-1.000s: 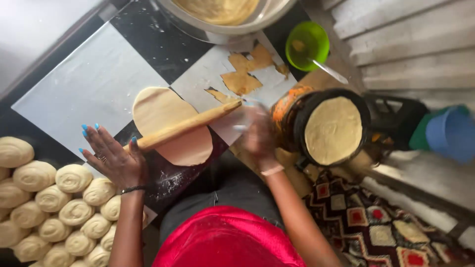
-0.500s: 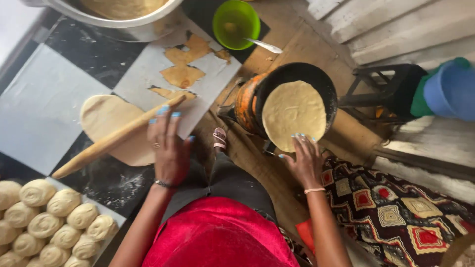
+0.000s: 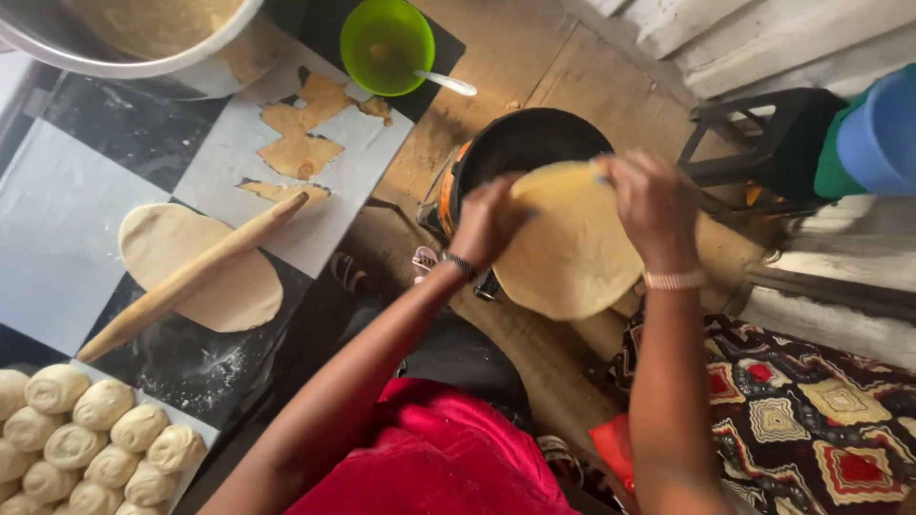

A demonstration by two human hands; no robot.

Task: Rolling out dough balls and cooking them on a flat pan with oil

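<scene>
Both hands hold a round pale flatbread (image 3: pixel 570 250) lifted off the black pan (image 3: pixel 520 143), tilted above its near rim. My left hand (image 3: pixel 487 221) grips the flatbread's left edge. My right hand (image 3: pixel 649 205) pinches its upper right edge. The pan sits on an orange-sided stove (image 3: pixel 447 195). On the black-and-white board to the left, a wooden rolling pin (image 3: pixel 191 277) lies across a rolled-out dough round (image 3: pixel 205 272), untouched.
Several coiled dough balls (image 3: pixel 86 434) sit at the lower left. A large metal bowl (image 3: pixel 143 43) stands at top left, a green bowl with a spoon (image 3: pixel 386 43) beside it. Dough scraps (image 3: pixel 301 133) lie on the board. A blue bucket (image 3: pixel 878 129) is at right.
My left hand left the rolling pin and moved right to the pan. Both hands took hold of the flatbread and lifted it off the pan.
</scene>
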